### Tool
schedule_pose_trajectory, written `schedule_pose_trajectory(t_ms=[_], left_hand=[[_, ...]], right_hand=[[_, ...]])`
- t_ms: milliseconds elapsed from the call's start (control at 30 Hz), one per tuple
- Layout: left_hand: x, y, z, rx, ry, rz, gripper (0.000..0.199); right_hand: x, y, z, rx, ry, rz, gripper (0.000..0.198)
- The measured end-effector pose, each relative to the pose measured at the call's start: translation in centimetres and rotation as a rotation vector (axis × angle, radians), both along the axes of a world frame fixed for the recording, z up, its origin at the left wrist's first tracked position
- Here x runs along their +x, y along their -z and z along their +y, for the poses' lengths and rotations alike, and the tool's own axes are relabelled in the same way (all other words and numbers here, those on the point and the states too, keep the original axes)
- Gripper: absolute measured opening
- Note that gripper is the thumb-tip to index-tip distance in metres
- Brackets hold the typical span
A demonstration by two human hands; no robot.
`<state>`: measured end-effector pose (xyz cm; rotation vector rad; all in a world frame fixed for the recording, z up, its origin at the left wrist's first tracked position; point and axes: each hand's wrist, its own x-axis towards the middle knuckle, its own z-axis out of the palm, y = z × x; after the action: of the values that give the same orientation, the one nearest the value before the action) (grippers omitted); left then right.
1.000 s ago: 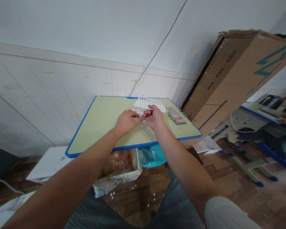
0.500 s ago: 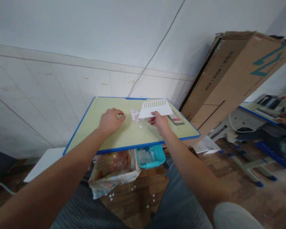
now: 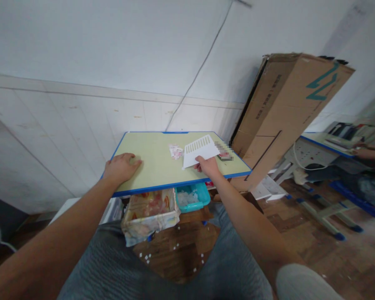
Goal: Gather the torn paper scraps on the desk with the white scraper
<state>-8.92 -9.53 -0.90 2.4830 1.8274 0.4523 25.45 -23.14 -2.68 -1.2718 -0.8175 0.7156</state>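
My right hand (image 3: 206, 166) grips a white card with a row of slots (image 3: 200, 150) by its lower edge, thumb on top. The card is tilted above the right half of the yellow-green tabletop (image 3: 156, 171) with its blue rim. At the table's left edge my left hand (image 3: 121, 167) lies with its fingers apart, holding nothing. Between the hands, to the left of the card, lie crumpled pinkish-white paper pieces (image 3: 175, 151). A blurred-out flat item (image 3: 225, 152) rests to the right of the card.
Below the table edge sit a lined box (image 3: 150, 221) and a turquoise basket (image 3: 193, 204) holding whitish bits. A tall cardboard box (image 3: 278, 100) leans on the wall at right. White scraps (image 3: 147, 257) dot the floor. Another person's arm (image 3: 370, 153) shows at the far right table.
My left hand has moved left to the table's edge, its fingers opening out. The slotted card in my right hand has turned and come slightly nearer. The view has shifted a little.
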Motion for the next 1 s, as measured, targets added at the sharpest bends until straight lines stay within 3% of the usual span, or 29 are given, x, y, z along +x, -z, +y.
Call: schedule_pose_trajectory(t_ms=[200,1000], left_hand=[[0.1,-0.3,-1.2,0.026,0.016,-0.013,0.075],[0.1,-0.2,-0.9,0.072,-0.016,-0.004,0.071]], right_hand=[[0.4,0.0,-1.2,0.016,0.047,-0.007,0.018],[0.2,-0.8,-2.0,-0.068,0.0,-0.083,0.013]])
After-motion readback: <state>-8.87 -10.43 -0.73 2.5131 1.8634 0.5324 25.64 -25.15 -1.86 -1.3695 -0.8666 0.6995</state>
